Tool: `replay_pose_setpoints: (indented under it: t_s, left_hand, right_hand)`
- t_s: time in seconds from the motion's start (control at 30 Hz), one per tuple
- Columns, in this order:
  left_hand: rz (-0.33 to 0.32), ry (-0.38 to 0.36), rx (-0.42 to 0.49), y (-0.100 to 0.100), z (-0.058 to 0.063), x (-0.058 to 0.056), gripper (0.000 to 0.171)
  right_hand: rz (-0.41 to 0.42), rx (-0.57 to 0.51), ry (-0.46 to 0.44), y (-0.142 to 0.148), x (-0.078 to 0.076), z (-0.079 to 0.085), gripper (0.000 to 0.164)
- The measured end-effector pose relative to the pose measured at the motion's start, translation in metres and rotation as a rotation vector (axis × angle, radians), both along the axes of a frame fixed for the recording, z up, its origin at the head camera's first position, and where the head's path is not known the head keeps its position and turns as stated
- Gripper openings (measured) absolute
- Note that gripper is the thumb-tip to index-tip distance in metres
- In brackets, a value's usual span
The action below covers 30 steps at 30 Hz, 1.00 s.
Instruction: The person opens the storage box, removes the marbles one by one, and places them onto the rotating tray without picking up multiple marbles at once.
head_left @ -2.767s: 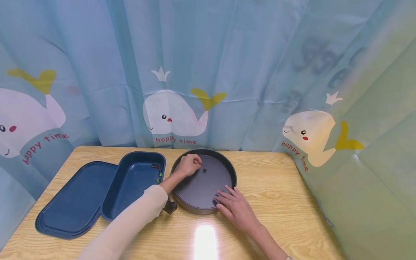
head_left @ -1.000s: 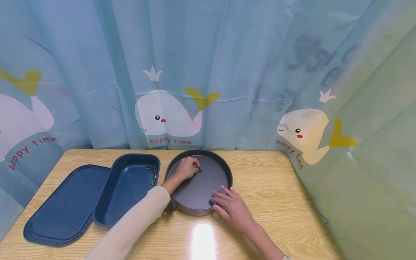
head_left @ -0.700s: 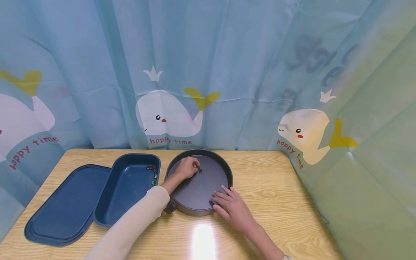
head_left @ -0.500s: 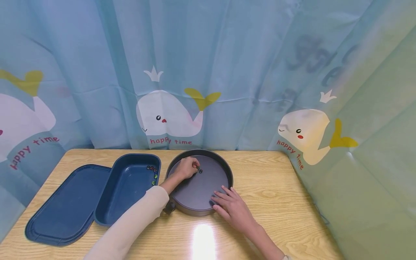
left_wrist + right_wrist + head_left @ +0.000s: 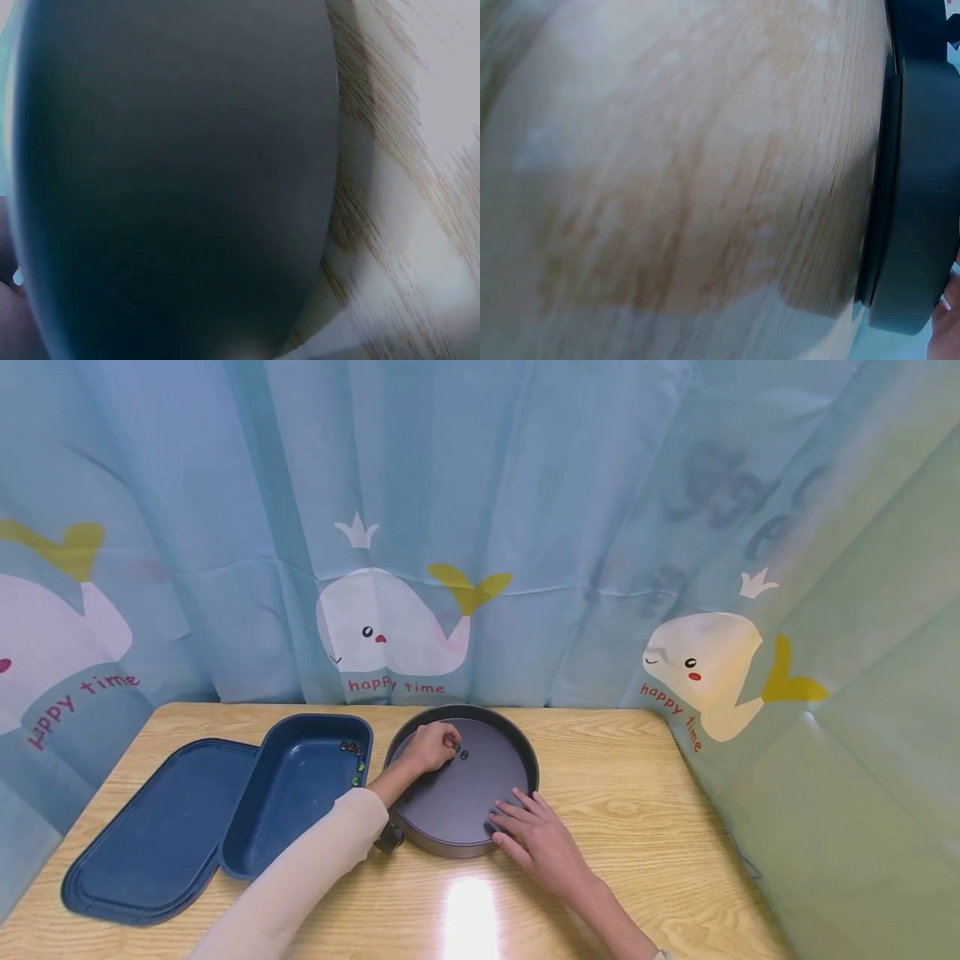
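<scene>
A round dark pan [image 5: 472, 806] stands on the table, its short black handle [image 5: 390, 839] partly behind the left sleeve. My left hand [image 5: 429, 747] reaches over the rim into the pan, thumb and fingertips pinching a small dark marble [image 5: 457, 747] low over the floor of the pan. Right beside it lies a second dark marble [image 5: 465, 755]. My right hand [image 5: 542, 843] rests with spread fingers on the near right rim. The pan's outer wall [image 5: 180, 150] fills much of the left wrist view; in the right wrist view, its side [image 5: 919, 202] stands at the right edge.
Left of the pan is a deep blue rectangular box [image 5: 258, 827] with several marbles [image 5: 360, 766] along its far right corner. A flat blue lid [image 5: 161, 835] lies beside the box. Behind the wooden table [image 5: 622, 802] hangs a blue curtain [image 5: 570, 527] with whale prints.
Since the oldest frame, my left hand has lowered its fingertips to the pan floor, and a marble now shows at them next to the other. My right hand stays on the rim.
</scene>
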<state>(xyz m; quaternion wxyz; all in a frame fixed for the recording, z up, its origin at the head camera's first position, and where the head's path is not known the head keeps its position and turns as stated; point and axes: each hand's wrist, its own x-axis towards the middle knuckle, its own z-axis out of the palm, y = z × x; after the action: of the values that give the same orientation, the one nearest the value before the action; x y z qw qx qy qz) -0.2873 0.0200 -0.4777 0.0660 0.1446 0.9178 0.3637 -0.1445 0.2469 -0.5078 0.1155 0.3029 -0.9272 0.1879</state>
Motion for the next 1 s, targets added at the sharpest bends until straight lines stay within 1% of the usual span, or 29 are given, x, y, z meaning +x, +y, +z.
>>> replay_pose_setpoints:
  t_s: [0.2,0.3,0.4,0.5,0.63,0.8,0.93,1.0]
  left_hand:
    - [-0.002,-0.01,0.003,-0.001,0.002,0.001,0.014]
    - [0.0,-0.001,0.008,-0.001,0.002,0.0,0.015]
    - [0.008,0.012,0.037,-0.001,0.003,-0.001,0.016]
    - [0.001,0.047,0.079,-0.002,0.005,0.0,0.017]
    - [-0.026,0.065,0.148,-0.006,0.017,0.003,0.02]
    - [-0.062,0.049,0.238,-0.015,0.035,0.007,0.022]
    - [-0.084,0.098,0.289,-0.027,0.051,0.012,0.021]
    - [-0.078,0.115,0.304,-0.035,0.057,0.014,0.022]
  right_hand:
    - [0.002,-0.009,0.0,-0.001,0.0,0.001,0.036]
    - [0.008,-0.018,0.004,-0.001,0.0,0.002,0.035]
    - [0.012,-0.023,0.005,-0.001,0.0,0.002,0.035]
    - [0.013,-0.031,0.011,-0.001,0.001,0.002,0.034]
    - [0.013,-0.028,0.022,-0.001,0.001,0.002,0.033]
    - [0.007,-0.021,0.018,-0.001,0.001,0.001,0.035]
    - [0.007,-0.016,0.021,-0.001,0.001,0.001,0.035]
    - [0.007,-0.013,0.024,-0.001,0.001,0.001,0.036]
